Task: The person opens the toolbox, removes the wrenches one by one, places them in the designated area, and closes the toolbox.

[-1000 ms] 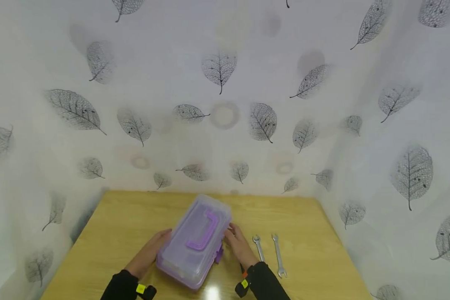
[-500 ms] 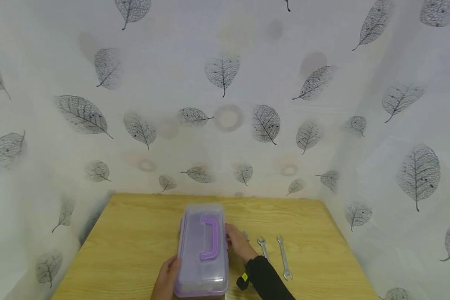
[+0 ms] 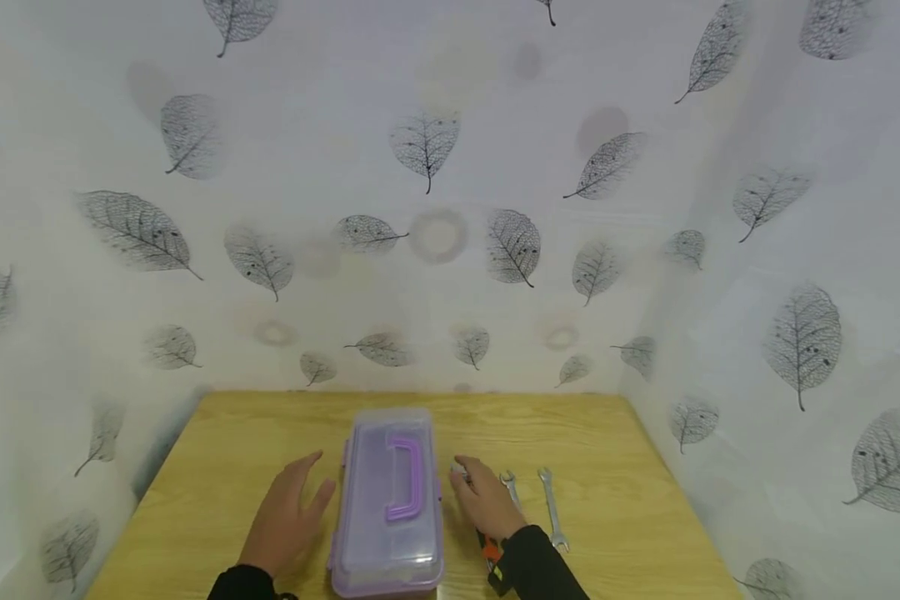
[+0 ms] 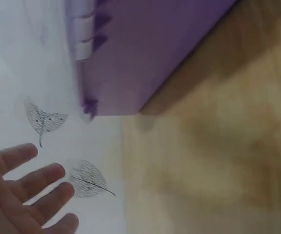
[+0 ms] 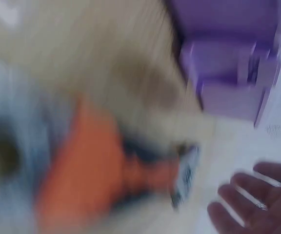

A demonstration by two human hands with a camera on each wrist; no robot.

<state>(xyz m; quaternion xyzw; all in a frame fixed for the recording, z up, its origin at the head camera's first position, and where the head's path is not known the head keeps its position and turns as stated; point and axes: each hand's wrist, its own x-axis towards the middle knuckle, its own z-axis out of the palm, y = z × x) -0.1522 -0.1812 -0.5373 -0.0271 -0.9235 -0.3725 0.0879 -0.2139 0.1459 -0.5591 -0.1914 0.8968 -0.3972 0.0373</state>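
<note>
A plastic case (image 3: 375, 537) with a clear lid, a purple base and a purple handle (image 3: 416, 479) stands lengthwise on the table, lid closed. My left hand (image 3: 283, 518) hovers left of it, fingers spread and apart from it; in the left wrist view its purple side wall (image 4: 130, 53) shows beyond the fingers. Right of the case, my right hand (image 3: 489, 502) is held over a tool with an orange and black handle (image 3: 489, 548) and a metal head, partly covered by the hand. The right wrist view shows that orange handle (image 5: 87, 170) blurred, with the fingers extended beyond.
Two silver open-ended wrenches lie to the right of my right hand: a nearer wrench (image 3: 511, 487), partly covered by the hand, and a farther wrench (image 3: 552, 510). The wooden table (image 3: 615, 467) is bordered by a pale leaf-patterned curtain (image 3: 450, 275).
The case has turned from slanted to straight, its far end swinging left. Both hands have come off its sides; the left has moved away leftward, the right lies over the orange-handled tool.
</note>
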